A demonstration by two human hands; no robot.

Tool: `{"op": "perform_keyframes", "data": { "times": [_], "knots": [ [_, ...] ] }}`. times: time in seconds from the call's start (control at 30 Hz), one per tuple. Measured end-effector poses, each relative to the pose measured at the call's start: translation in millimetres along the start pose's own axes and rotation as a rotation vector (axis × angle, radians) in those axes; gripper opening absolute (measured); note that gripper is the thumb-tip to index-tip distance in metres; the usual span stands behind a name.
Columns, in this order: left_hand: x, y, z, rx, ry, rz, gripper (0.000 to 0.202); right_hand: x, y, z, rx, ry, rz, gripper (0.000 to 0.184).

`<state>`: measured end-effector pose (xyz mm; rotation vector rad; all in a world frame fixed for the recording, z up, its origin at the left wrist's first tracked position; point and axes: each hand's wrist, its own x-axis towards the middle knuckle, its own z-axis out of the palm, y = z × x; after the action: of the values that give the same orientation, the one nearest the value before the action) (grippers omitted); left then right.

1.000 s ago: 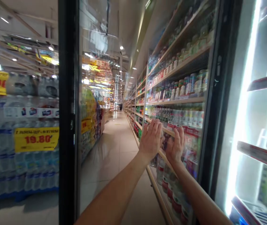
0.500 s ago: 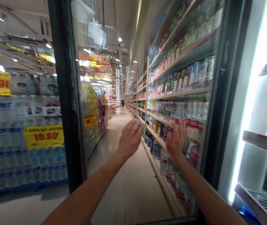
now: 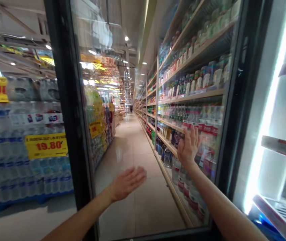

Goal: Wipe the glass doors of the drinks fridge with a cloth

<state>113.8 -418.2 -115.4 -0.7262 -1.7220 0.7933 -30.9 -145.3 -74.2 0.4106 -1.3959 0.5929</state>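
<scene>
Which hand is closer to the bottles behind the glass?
Right. The right hand is up at the glass door, just in front of the bottles; the left hand is farther away, out over the tile floor.

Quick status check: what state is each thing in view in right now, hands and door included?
Left hand: open, in the air, touching nothing.
Right hand: open, palm against the glass door.
Glass door: standing open.
Cooler interior: lit.
Stacked water bottles: unopened, yellow 19.80 sign on them.
</scene>
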Motion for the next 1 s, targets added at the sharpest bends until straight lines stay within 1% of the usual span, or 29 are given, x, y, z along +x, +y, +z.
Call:
{"op": "perform_keyframes", "data": {
  "times": [0.03, 0.07, 0.1, 0.13, 0.17, 0.2, 0.23, 0.27, 0.3, 0.37, 0.4, 0.43, 0.47, 0.57, 0.6, 0.63, 0.67, 0.73, 0.77, 0.8, 0.83, 0.87, 0.93, 0.97, 1.0],
  "knots": [
    [-0.7, 2.5, 1.2, -0.027, -0.039, 0.101, 0.051, 0.0, 0.1, 0.1, 0.001, 0.005, -0.011, 0.049],
    [-0.2, -1.1, 0.8, -0.043, -0.052, 0.109, 0.05, 0.0, 0.3, 0.1, 0.003, 0.011, -0.018, 0.049],
    [1.0, -9.4, -1.1, -0.045, -0.036, 0.026, 0.05, 0.1, 0.6, 0.2, 0.004, 0.016, -0.02, 0.049],
    [2.2, -19.9, -3.9, -0.032, -0.002, -0.127, 0.052, 0.0, 0.7, 0.2, 0.005, 0.019, -0.019, 0.048],
    [2.8, -30.1, -7.0, 0.005, 0.059, -0.295, 0.057, 0.0, 0.8, 0.1, 0.005, 0.02, -0.014, 0.048],
    [2.0, -37.4, -10.1, 0.042, 0.119, -0.43, 0.061, -0.1, 0.8, 0.0, 0.004, 0.017, -0.006, 0.048],
    [-0.7, -40.5, -12.8, 0.063, 0.152, -0.5, 0.065, -0.2, 0.8, -0.1, 0.003, 0.015, 0.001, 0.048],
    [-5.4, -39.1, -14.9, 0.051, 0.146, -0.476, 0.065, -0.4, 0.9, -0.2, 0.003, 0.013, 0.002, 0.049],
    [-11.7, -34.3, -16.2, 0.006, 0.094, -0.37, 0.062, -0.5, 1.0, -0.4, 0.006, 0.007, -0.003, 0.049],
    [-25.1, -22.4, -17.1, -0.099, -0.022, -0.042, 0.051, -0.7, 1.5, -0.6, 0.01, -0.001, -0.022, 0.05],
    [-30.0, -19.3, -17.1, -0.132, -0.061, 0.054, 0.047, -0.8, 1.8, -0.6, 0.011, -0.003, -0.03, 0.05],
    [-32.7, -19.7, -17.1, -0.143, -0.078, 0.079, 0.045, -0.9, 2.2, -0.7, 0.01, -0.003, -0.036, 0.051],
    [-33.0, -23.4, -17.3, -0.131, -0.074, 0.017, 0.045, -1.0, 2.5, -0.6, 0.008, -0.001, -0.037, 0.05],
    [-27.8, -41.1, -19.1, -0.002, 0.015, -0.411, 0.055, -1.0, 2.7, -0.6, 0.001, 0.011, -0.024, 0.049],
    [-27.6, -43.6, -19.8, 0.025, 0.029, -0.48, 0.058, -0.9, 2.5, -0.6, 0.001, 0.011, -0.022, 0.048],
    [-29.2, -42.9, -20.5, 0.024, 0.025, -0.462, 0.058, -0.9, 2.2, -0.7, 0.001, 0.007, -0.02, 0.048],
    [-32.6, -39.4, -21.1, -0.005, -0.002, -0.352, 0.056, -0.8, 1.8, -0.8, 0.0, 0.001, -0.018, 0.048],
    [-41.4, -30.1, -21.2, -0.103, -0.098, -0.001, 0.047, -0.8, 1.3, -1.1, -0.004, -0.01, -0.02, 0.048],
    [-44.4, -27.5, -20.8, -0.139, -0.137, 0.132, 0.043, -0.8, 1.3, -1.1, -0.006, -0.017, -0.021, 0.048],
    [-45.0, -27.8, -20.1, -0.155, -0.155, 0.184, 0.041, -0.9, 1.4, -1.1, -0.007, -0.022, -0.02, 0.048],
    [-42.9, -31.2, -19.3, -0.147, -0.147, 0.146, 0.042, -1.0, 1.7, -1.1, -0.007, -0.021, -0.019, 0.048],
    [-38.1, -36.9, -18.6, -0.12, -0.114, 0.029, 0.044, -1.1, 2.1, -1.0, -0.005, -0.015, -0.019, 0.048],
    [-24.3, -49.8, -17.3, -0.029, -0.002, -0.292, 0.056, -1.4, 3.0, -0.6, -0.001, 0.001, -0.018, 0.048],
    [-17.3, -54.2, -16.7, 0.009, 0.046, -0.405, 0.062, -1.5, 3.3, -0.3, -0.001, 0.007, -0.016, 0.048],
    [-11.5, -56.1, -16.1, 0.021, 0.068, -0.437, 0.064, -1.6, 3.5, 0.0, -0.001, 0.009, -0.016, 0.048]
  ]
}}
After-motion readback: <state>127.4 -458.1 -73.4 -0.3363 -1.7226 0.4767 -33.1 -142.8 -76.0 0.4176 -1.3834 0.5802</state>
